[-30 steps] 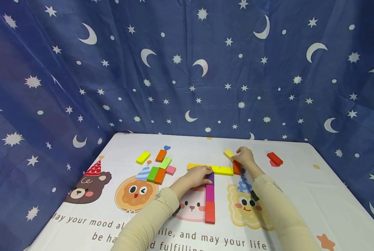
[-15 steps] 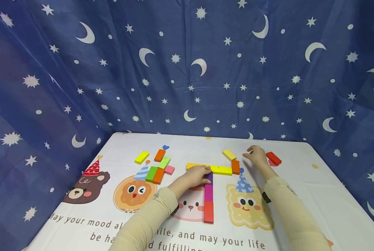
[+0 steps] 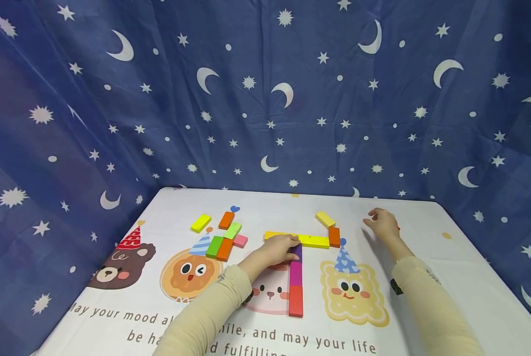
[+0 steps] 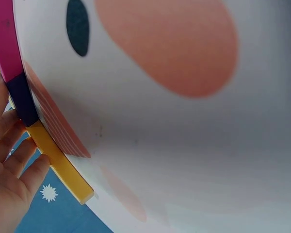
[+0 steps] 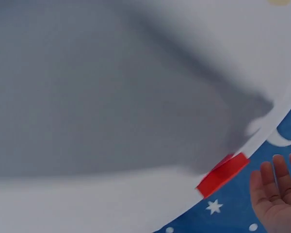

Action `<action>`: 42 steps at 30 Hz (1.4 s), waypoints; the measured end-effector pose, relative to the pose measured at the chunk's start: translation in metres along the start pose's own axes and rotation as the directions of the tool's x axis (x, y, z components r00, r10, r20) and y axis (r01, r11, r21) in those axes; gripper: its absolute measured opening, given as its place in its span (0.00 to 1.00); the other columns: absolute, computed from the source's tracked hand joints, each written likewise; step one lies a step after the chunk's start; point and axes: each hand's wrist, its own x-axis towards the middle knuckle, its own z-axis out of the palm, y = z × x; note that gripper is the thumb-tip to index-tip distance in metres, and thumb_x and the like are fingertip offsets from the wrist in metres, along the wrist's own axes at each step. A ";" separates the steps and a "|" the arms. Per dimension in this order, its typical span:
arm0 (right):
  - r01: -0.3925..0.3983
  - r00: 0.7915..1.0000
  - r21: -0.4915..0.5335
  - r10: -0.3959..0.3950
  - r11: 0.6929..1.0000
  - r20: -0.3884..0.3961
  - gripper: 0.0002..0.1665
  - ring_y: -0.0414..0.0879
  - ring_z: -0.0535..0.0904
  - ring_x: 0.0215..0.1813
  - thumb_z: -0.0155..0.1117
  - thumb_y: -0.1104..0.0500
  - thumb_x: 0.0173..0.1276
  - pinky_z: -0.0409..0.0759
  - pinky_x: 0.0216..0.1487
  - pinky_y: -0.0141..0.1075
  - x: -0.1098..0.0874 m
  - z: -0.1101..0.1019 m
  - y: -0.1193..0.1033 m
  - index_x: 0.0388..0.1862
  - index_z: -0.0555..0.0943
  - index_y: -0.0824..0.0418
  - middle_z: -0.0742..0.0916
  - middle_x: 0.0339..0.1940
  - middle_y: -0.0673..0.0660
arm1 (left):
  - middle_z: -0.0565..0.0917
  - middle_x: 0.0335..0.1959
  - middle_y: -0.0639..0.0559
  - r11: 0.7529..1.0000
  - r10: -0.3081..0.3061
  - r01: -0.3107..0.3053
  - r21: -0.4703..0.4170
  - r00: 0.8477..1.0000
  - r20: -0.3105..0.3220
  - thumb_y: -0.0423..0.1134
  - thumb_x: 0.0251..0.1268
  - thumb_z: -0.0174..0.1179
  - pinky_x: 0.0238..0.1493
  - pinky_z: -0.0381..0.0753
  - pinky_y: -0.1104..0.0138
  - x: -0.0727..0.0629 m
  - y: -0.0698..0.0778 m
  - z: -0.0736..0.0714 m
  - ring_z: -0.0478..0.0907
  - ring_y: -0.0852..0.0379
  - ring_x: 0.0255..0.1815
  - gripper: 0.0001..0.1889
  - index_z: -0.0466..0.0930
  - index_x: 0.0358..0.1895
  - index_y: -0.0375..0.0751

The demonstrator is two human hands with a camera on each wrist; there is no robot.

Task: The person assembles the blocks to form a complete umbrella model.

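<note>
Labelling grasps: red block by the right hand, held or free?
Free: right wrist view shows the red block apart from the right hand.

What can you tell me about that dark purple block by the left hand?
The dark purple block is a plain, smooth-looking oblong, perhaps painted wood. It lies flat on the white printed cloth, its near end against the magenta block and its far end apparently meeting the crosswise yellow row. The left hand reaches over it, hiding part; whether it presses down is unclear.
</note>
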 end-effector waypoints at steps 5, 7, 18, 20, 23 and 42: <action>0.033 0.999 0.000 -0.033 0.999 0.006 0.21 0.66 0.77 0.43 0.61 0.60 0.62 0.75 0.46 0.54 0.000 -0.007 0.013 0.47 0.75 0.77 0.81 0.40 0.75 | 0.73 0.65 0.51 1.000 -0.006 0.006 -0.008 1.000 0.000 0.51 0.62 0.59 0.68 0.67 0.64 0.000 0.000 0.000 0.69 0.54 0.67 0.27 0.72 0.64 0.44; 0.034 0.999 -0.005 -0.034 0.999 -0.001 0.21 0.66 0.77 0.43 0.61 0.60 0.62 0.75 0.46 0.55 0.000 -0.009 0.020 0.47 0.75 0.77 0.81 0.40 0.75 | 0.73 0.65 0.51 1.000 -0.004 0.004 -0.007 1.000 -0.001 0.51 0.63 0.59 0.68 0.67 0.64 -0.001 -0.001 -0.001 0.69 0.54 0.67 0.27 0.72 0.64 0.44; -0.008 0.999 -0.058 0.007 0.998 -0.032 0.26 0.69 0.75 0.45 0.62 0.58 0.61 0.75 0.47 0.56 -0.005 -0.018 0.044 0.49 0.73 0.79 0.79 0.45 0.79 | 0.74 0.64 0.51 1.000 -0.009 0.009 -0.017 1.000 0.005 0.50 0.62 0.59 0.67 0.68 0.63 -0.002 0.000 -0.001 0.70 0.54 0.67 0.27 0.73 0.63 0.44; -0.023 1.000 -0.062 0.022 0.998 -0.014 0.29 0.70 0.74 0.46 0.62 0.58 0.61 0.74 0.49 0.57 -0.006 -0.020 0.047 0.51 0.70 0.81 0.78 0.47 0.80 | 0.74 0.64 0.51 1.000 -0.010 0.010 -0.019 1.000 0.001 0.50 0.62 0.60 0.67 0.68 0.63 -0.002 0.001 -0.002 0.70 0.54 0.66 0.27 0.73 0.63 0.44; -0.077 0.996 -0.074 0.079 0.994 0.032 0.34 0.70 0.72 0.48 0.61 0.57 0.61 0.73 0.54 0.59 -0.008 -0.021 0.050 0.55 0.66 0.83 0.75 0.49 0.82 | 0.74 0.65 0.51 1.000 -0.006 0.006 -0.016 1.000 -0.001 0.50 0.63 0.59 0.67 0.68 0.63 -0.003 0.001 -0.003 0.70 0.54 0.66 0.27 0.73 0.63 0.44; -0.220 0.963 -0.117 0.235 0.968 0.131 0.35 0.70 0.71 0.52 0.56 0.56 0.66 0.70 0.59 0.57 -0.011 -0.022 0.061 0.57 0.62 0.85 0.73 0.52 0.81 | 0.74 0.65 0.51 1.000 -0.005 0.005 -0.015 1.000 0.001 0.50 0.63 0.59 0.68 0.67 0.64 -0.002 0.002 -0.003 0.69 0.55 0.67 0.27 0.73 0.63 0.44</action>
